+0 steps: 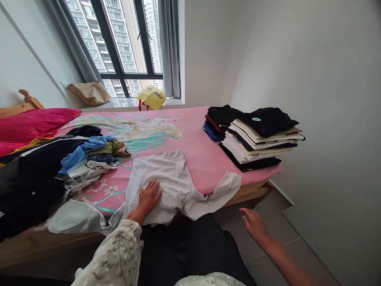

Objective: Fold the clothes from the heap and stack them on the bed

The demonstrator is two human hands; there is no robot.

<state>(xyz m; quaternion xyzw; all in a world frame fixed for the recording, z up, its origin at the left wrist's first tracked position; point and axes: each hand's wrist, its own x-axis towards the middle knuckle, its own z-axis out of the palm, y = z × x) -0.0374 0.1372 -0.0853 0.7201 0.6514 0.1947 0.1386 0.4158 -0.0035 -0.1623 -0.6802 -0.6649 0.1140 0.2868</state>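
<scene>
A white long-sleeved shirt lies spread on the near edge of the bed, its hem away from me and its sleeves stretched out to both sides. My left hand rests flat on the left part of its body, fingers extended. Over the floor to the right, my right hand hovers with fingers apart and nothing in it. The shirt's right sleeve is the nearest thing to that hand, but they do not touch. The collar end hangs over the bed edge close to my lap.
Loose clothes are heaped on the left of the bed. Stacks of folded clothes stand at the right corner by the wall. A red pillow, a paper bag and a yellow bag are farther back. Pink bedding covers the bed.
</scene>
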